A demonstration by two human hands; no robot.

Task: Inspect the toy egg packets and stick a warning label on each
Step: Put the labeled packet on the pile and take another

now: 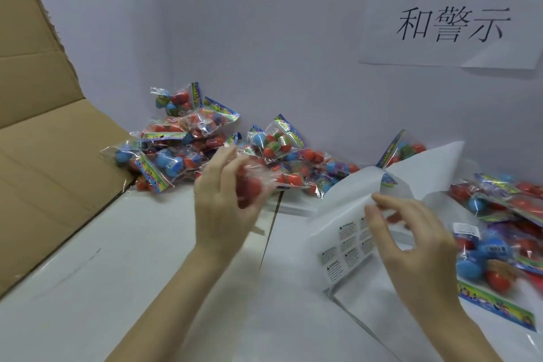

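held packet: clear bag of red toy eggs, blurred, raised off the table at centre frame, just in front of the back pile
left hand: fingers curled round the held packet, gripping it from the left side
label sheet: white backing sheet with small warning stickers, at 4 o'clock from the held packet, top part curled up off the table
right hand: over the label sheet, fingers half curled, thumb and forefinger close together at the sheet's upper part; cannot tell if a sticker is pinched, blurred
back pile: many egg packets heaped against the wall, 11 to 1 o'clock from the held packet
right pile: more packets at 3 o'clock, one showing a white label on it
table: white top under everything
cardboard box: open flaps at 9 o'clock, touching the back pile
wall sign: paper with printed characters, 1 o'clock, high on the wall
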